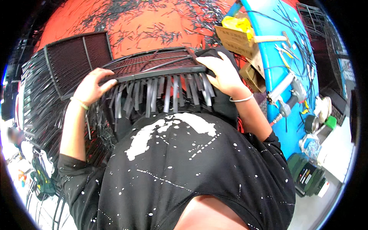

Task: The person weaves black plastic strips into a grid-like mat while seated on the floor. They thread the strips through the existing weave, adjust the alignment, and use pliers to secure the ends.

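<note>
Handling step, apparently: left hand [93, 85] and right hand [226, 76] each grip an end of the black mesh panel [155, 63], upper centre of the picture, flat strips [176, 92] hanging below; next move likely calls for keeping both ends steady.

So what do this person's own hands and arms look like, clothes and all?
Both the left hand and right hand are gloveless. A thin, pale yellowish band circles the left wrist, a narrow white band the right. Black fabric sleeves with white specks, the left sleeve and right sleeve, leave the forearms bare.
</note>
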